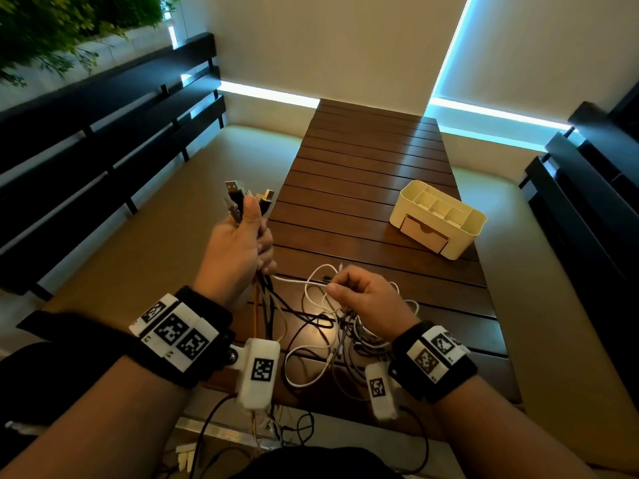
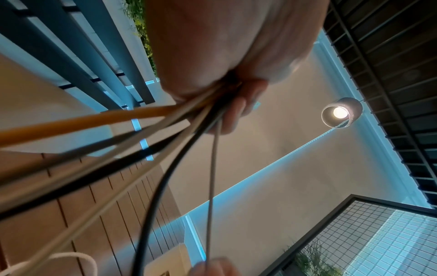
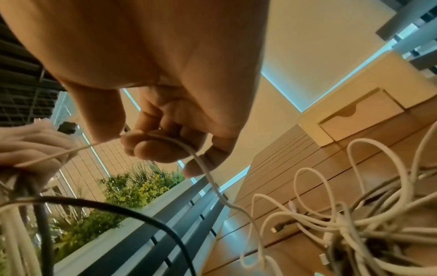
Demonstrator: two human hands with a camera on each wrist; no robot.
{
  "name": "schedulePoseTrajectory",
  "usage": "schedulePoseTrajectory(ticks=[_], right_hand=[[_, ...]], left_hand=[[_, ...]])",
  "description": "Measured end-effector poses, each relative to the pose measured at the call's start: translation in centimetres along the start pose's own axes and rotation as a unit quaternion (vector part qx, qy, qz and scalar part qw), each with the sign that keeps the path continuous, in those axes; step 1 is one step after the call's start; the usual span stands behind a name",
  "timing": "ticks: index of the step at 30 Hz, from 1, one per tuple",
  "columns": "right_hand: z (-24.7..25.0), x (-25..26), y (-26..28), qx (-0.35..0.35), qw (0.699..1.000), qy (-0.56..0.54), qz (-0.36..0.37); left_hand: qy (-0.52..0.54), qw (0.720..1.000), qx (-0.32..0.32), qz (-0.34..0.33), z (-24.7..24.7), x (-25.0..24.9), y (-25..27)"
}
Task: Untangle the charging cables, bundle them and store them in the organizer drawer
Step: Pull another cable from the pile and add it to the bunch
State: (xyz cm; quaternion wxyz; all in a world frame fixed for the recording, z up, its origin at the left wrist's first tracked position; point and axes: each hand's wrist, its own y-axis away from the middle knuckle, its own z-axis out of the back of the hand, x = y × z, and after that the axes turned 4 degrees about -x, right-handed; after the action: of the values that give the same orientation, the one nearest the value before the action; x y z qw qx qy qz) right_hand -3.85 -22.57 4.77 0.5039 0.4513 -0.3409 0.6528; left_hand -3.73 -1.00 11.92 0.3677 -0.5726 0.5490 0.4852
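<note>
My left hand (image 1: 242, 240) is raised left of the table and grips a bunch of cables (image 2: 179, 119), white, black and orange, just below their plugs (image 1: 238, 195), which stick up above the thumb. My right hand (image 1: 359, 292) pinches one thin white cable (image 3: 201, 164) between thumb and forefinger; that cable runs taut to the left hand. The remaining lengths lie in a tangled heap (image 1: 332, 330) on the near end of the wooden table (image 1: 373, 167). A cream organizer (image 1: 437, 219) with its small drawer (image 1: 423, 235) closed stands at the table's right side.
Dark slatted bench backs (image 1: 103, 133) flank the table on both sides, above beige cushions (image 1: 155, 209). Loose cable ends hang off the table's near edge toward my lap (image 1: 276, 430). A planter of green shrubs (image 1: 69, 25) is at far left.
</note>
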Motion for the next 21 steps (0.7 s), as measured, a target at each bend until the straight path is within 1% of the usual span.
schedulePoseTrajectory(ticks=[2,4,7,8,10,15,18,21], right_hand=[[-0.1,-0.3,0.3,-0.002,1.0,0.027,-0.005],[-0.2,0.0,0.4,-0.012,0.999,0.036,0.004],[-0.1,1.8,0.4,-0.029,0.998,0.045,0.046],[-0.1,2.4,0.3,-0.028,0.996,0.056,0.062],[0.0,3.4,0.2,-0.027,0.993,0.076,0.086],[-0.1,3.8,0.1,-0.056,0.992,0.055,0.094],[-0.4,3.6,0.0,-0.082,0.994,0.02,0.074],[-0.5,3.5,-0.1,-0.073,0.995,0.012,0.062]], left_hand=[[-0.021,0.999,0.022,0.014,0.4,0.2,-0.1],[-0.084,0.994,0.062,0.027,0.6,0.9,-0.1],[-0.2,0.969,0.14,0.043,0.2,2.2,0.4],[-0.22,0.96,0.166,0.049,0.0,2.5,0.6],[-0.222,0.953,0.199,0.056,-0.2,2.8,1.0],[-0.19,0.95,0.24,0.064,0.0,2.5,1.4],[-0.18,0.953,0.232,0.079,0.3,2.4,1.2],[-0.202,0.951,0.224,0.072,0.5,2.2,1.1]])
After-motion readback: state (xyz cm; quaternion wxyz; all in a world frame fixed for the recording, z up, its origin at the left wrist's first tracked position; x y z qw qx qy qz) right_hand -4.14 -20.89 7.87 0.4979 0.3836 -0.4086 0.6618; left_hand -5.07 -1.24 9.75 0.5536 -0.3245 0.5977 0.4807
